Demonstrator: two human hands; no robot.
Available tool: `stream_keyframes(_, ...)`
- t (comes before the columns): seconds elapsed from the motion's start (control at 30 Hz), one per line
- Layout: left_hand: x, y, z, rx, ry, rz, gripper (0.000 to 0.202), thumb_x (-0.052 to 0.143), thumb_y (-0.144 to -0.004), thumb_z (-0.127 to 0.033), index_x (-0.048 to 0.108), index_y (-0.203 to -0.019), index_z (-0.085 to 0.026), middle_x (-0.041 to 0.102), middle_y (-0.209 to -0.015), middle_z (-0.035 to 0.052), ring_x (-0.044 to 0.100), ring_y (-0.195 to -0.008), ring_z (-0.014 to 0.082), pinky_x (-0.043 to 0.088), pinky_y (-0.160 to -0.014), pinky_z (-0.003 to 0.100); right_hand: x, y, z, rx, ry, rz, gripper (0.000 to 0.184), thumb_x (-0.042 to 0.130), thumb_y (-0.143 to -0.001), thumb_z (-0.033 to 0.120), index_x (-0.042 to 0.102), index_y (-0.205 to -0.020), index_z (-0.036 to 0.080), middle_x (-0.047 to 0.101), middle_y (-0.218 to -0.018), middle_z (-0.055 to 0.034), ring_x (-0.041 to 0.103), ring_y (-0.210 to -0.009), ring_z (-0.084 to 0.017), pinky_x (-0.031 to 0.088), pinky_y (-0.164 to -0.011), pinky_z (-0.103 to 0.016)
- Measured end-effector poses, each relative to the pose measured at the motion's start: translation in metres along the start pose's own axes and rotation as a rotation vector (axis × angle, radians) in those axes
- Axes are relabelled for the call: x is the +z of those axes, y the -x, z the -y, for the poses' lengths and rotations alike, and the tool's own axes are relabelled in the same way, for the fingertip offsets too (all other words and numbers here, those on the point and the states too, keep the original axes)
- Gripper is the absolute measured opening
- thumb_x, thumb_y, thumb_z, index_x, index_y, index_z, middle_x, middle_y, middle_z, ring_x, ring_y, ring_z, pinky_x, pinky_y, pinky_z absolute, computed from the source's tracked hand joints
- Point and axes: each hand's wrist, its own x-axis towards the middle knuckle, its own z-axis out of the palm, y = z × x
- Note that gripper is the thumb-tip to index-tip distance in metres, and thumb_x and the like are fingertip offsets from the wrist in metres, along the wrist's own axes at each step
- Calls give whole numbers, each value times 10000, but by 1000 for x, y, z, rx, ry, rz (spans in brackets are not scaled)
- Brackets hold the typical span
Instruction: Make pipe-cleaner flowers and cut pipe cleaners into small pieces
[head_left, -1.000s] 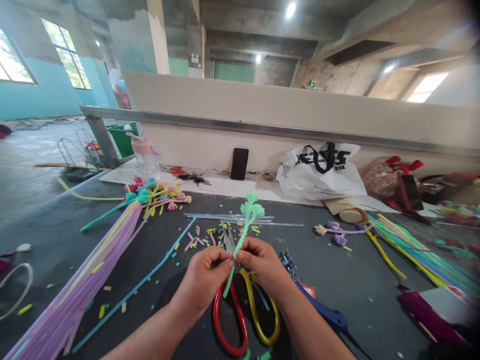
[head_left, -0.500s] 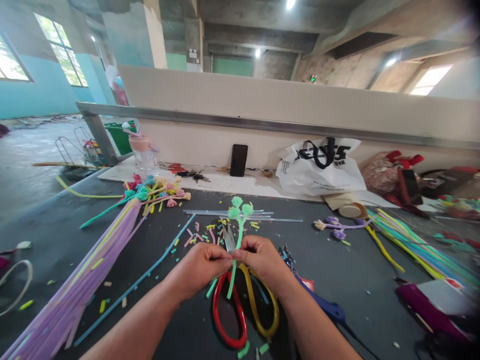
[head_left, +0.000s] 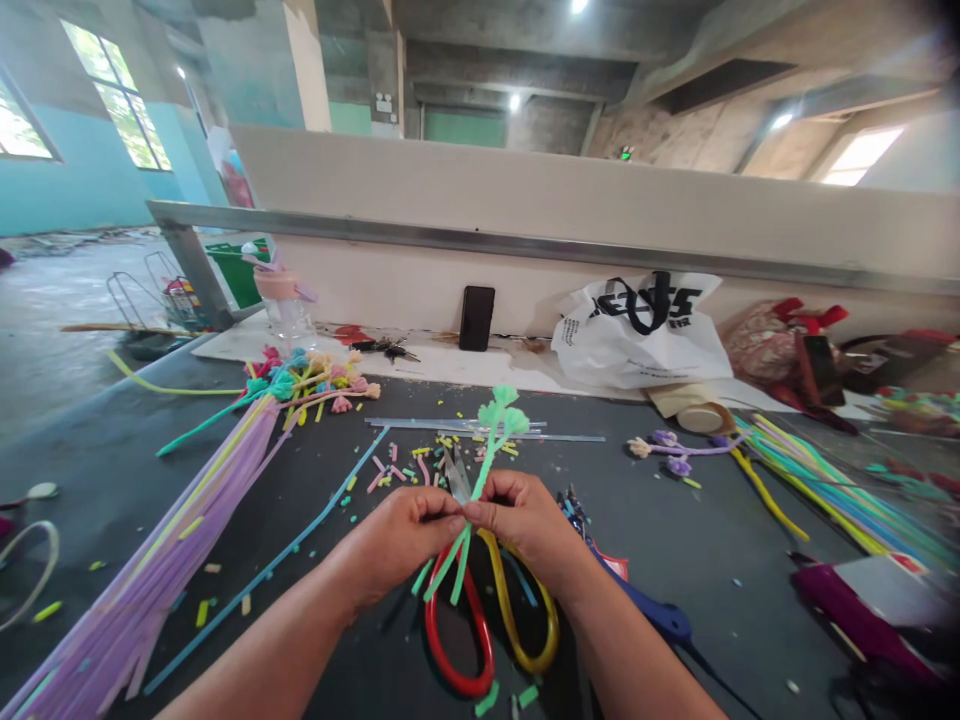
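My left hand (head_left: pixel 405 538) and my right hand (head_left: pixel 525 525) meet at the middle of the dark table, fingertips pinched together on a green pipe-cleaner flower (head_left: pixel 495 425). Its looped head stands upright above my fingers and its green ends stick out below them. Directly under my hands lie scissors (head_left: pixel 480 620) with one red and one yellow handle loop. Short cut bits of pipe cleaner (head_left: pixel 397 475) are scattered just beyond my hands.
A bundle of lilac pipe cleaners (head_left: pixel 165 570) runs along the left, with finished flowers (head_left: pixel 315 385) at its far end. More coloured stems (head_left: pixel 832 495) lie right. A phone (head_left: pixel 478 318), a white plastic bag (head_left: pixel 637 330) and a bottle (head_left: pixel 285 305) stand by the back wall.
The flower dipped lower between my fingers, then rose back up. A second green end now shows below my hands. Both hands stay pinched on the stem.
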Motion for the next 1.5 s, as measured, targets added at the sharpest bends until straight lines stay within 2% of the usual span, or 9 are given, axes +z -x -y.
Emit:
stream_keyframes(0.3,-3,-3,11,-43,189,17,327,639,-677,-419,549,-571,-123,311,-457,-83,199,-438,42,131,-449,224,4,5,6,32,-214,38,267,744,-589,331,557,-589,141,529,-534,28,425,-493,-79,306,-483,-207)
stream_keyframes(0.57,11,6,10,-149,793,275,230,654,-712,-262,518,-602,-113,378,-500,-54,229,-412,19,115,-417,189,9,13,13,-97,-510,172,181,739,-607,250,605,-621,129,536,-569,22,465,-508,-79,359,-522,-209)
stream_keyframes(0.67,18,9,9,-174,889,313,170,619,-744,-238,553,-682,-95,483,-598,-8,211,-401,0,100,-402,178,10,14,12,-117,-557,229,158,705,-652,270,609,-650,145,536,-576,23,438,-419,-65,328,-428,-196)
stream_keyframes(0.77,20,10,8,-169,858,277,159,599,-759,-258,543,-715,-116,477,-590,-22,186,-380,-4,95,-394,181,9,11,12,-149,-510,197,161,721,-640,275,619,-650,150,517,-585,26,437,-462,-72,336,-462,-201)
stream_keyframes(0.9,17,7,6,-52,596,63,206,623,-724,-282,499,-632,-145,285,-465,-94,181,-386,19,112,-399,183,1,7,10,-137,-378,144,178,698,-682,308,639,-687,140,499,-612,20,410,-568,-85,333,-564,-215)
stream_keyframes(1.0,14,5,4,72,243,-105,191,595,-723,-283,536,-620,-133,380,-508,-60,303,-470,49,231,-453,179,-4,4,9,-129,-269,63,227,628,-748,359,622,-693,140,445,-579,35,342,-531,-74,278,-511,-205)
stream_keyframes(1.2,13,3,2,235,-238,-246,193,527,-734,-228,557,-562,-145,456,-551,-27,396,-566,95,307,-545,210,-1,3,12,-78,-130,3,252,737,-607,344,580,-604,146,478,-572,34,382,-547,-87,305,-522,-210)
stream_keyframes(1.3,13,0,5,178,-150,-186,202,545,-739,-258,564,-577,-138,439,-545,-32,373,-547,85,292,-527,206,1,5,15,-51,-168,-23,241,737,-602,331,589,-591,141,465,-530,43,366,-510,-77,299,-505,-207)
stream_keyframes(1.5,16,1,10,-33,465,61,225,619,-723,-333,575,-665,-120,379,-463,-71,223,-392,24,140,-405,187,5,10,18,-69,-438,66,222,721,-626,321,591,-605,142,461,-492,46,362,-428,-63,291,-438,-198)
